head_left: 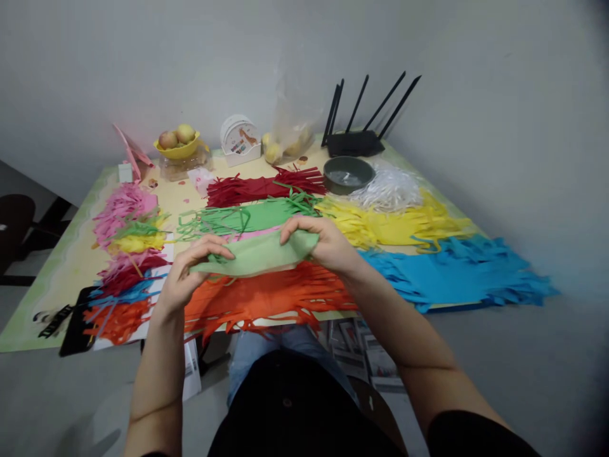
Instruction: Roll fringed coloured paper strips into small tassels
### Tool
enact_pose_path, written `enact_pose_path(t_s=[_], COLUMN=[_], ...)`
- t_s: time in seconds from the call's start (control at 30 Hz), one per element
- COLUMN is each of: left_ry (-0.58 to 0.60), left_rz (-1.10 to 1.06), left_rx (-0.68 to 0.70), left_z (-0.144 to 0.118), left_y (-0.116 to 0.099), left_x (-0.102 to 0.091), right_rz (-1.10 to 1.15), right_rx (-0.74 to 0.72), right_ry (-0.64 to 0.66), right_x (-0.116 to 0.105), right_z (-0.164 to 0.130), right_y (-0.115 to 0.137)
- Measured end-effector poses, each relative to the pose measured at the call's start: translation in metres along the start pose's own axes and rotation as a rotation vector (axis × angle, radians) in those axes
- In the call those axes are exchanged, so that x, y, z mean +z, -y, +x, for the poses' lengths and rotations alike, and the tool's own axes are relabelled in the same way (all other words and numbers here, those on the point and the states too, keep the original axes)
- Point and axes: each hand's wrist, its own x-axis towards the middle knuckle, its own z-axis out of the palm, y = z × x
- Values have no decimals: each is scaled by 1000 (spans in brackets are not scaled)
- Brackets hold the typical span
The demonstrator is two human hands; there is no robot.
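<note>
Gripping a light green paper piece (259, 254) at its two ends, both hands were raised over the near edge of the table (57, 279). The left hand (183, 276) had its thumb and fingers pinched closed on the left end, and the right hand (323, 241) was curled closed over the right end, so the piece hung between them in a shallow sag. It looked like a folded or doubled sheet, though the blur at its edges made that hard to confirm.

Just below the held piece lay orange fringed paper (266, 298), its cut strips trailing over the table's front edge. Behind the hands sat green fringed paper (247, 216), and behind that red fringed paper (266, 185). To the right lay yellow fringed paper (394, 225), with blue fringed paper (457, 270) nearer the front right corner. A heap of white strips (390, 189) rested beside a dark green bowl (348, 174).

On the left side stood a pile of mixed coloured tassels (126, 254), pink at the back and orange at the front, beside a black phone (76, 324) lying flat near the edge. Along the far edge were a yellow bowl of fruit (178, 145), a white coaster holder (240, 138), a clear plastic bag (288, 143) and a black router (356, 136) with its antennas up against the wall.
</note>
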Motion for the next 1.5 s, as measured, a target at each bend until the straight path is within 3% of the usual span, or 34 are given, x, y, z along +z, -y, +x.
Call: enact_pose_path(t_s=[0.23,0.43,0.6,0.73,0.87,0.93,1.03,1.23,1.33,1.5], left_ry=[-86,-88,76,263,323,296,160,-114,-130,-59], left_rz=[149,242,350,356,339,279,171,-77,-100,-187], left_rx=[-58,-3,-9,-72,-175,-204,-256,-252,-197,-96], left_z=[11,13,18,30,43,44,38,19,14,13], left_y=[-8,-8,-15,-21,-22,-21,-17,0,2,-8], left_x=[7,8,4,9,15,13,10,10,10,13], right_rz=[-37,-258,-407,-471,-430,-429,-355,-91,12,87], right_rx=[-246,-151,-52,-97,-75,-8,55,-61,-64,-62], right_ry=[218,112,150,221,275,254,155,-3,-17,-19], right_x=[-15,-12,-5,-3,-5,-8,-7,3,4,4], right_z=[4,4,9,13,14,13,11,4,1,-1], right_y=[8,18,15,17,25,26,23,14,10,6])
